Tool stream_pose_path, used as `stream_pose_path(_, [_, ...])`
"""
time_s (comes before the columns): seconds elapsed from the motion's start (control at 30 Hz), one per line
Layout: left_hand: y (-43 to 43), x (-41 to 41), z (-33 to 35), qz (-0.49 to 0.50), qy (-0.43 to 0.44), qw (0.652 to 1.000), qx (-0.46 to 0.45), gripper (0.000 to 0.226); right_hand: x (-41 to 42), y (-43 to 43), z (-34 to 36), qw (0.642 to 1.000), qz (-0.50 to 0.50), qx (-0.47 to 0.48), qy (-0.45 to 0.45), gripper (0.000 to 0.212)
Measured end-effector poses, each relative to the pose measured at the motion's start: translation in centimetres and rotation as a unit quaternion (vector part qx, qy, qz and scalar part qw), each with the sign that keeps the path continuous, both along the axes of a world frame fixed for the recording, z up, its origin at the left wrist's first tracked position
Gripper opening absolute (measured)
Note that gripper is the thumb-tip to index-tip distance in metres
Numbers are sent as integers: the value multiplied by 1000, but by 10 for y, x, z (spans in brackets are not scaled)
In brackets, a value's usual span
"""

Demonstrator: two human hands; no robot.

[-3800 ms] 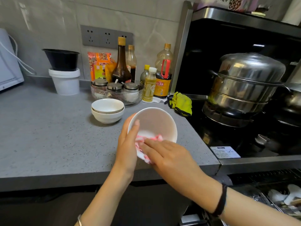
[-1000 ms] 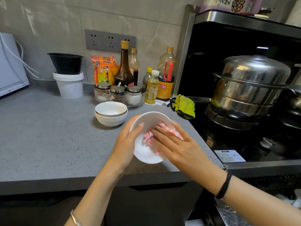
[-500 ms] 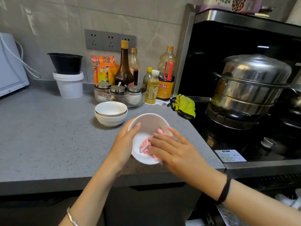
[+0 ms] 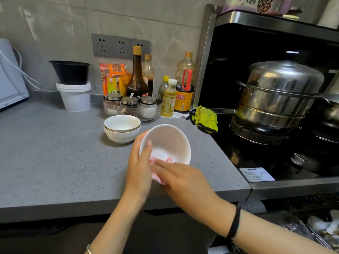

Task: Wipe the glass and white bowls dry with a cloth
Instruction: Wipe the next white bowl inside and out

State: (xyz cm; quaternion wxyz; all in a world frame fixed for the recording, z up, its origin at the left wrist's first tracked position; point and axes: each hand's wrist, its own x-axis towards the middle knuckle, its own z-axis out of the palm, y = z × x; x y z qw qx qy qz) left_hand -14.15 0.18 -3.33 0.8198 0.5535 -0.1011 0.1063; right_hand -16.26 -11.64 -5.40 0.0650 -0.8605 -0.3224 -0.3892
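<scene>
Left hand [image 4: 139,167] grips the white bowl [image 4: 168,142] at its left rim, thumb hooked over the edge to the inside and the other fingers hidden behind the wall. The bowl is held off the counter [image 4: 55,162], just above its front edge, and tipped so the opening faces me. My right hand [image 4: 183,178] lays fairly straight fingers on the pink-and-white cloth [image 4: 158,179], pressing it against the near rim. Its thumb is hidden underneath, so I cannot tell whether it also pinches the cloth. Part of the cloth hangs outside the rim between the two hands.

I judge the step in hand to be drying this bowl's lip and inner wall. To do it well I want the cloth folded over the rim so one pass dries both faces. The left hand should turn the bowl in short steps while the right stays put. The spot under the left thumb needs its own pass, since the grip covers it. The base and outside are out of sight and need a check before I set the bowl down.

Two stacked bowls [image 4: 122,123] sit just behind on the counter, near enough to knock with a wide swing. When this one is dry it could nest on top of them.
</scene>
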Motion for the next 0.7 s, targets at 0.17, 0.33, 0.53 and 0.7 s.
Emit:
stream_pose_path(0.17, [14,9,-1,-97,58,989,94,26,20,-61,16,951,-52,-285,-111,35])
stream_pose_path(0.33, [11,5,1,-135,67,984,93,30,21,-56,9,951,-94,-262,-136,35])
stream_pose_path(0.53, [-5,-7,-10,-49,8,999,10,46,1,-17,10,988,-64,-78,-117,35])
stream_pose_path(0.7, [-16,-13,-14,2,-23,999,-48,46,-2,-5,5,998,-59,15,-34,33])
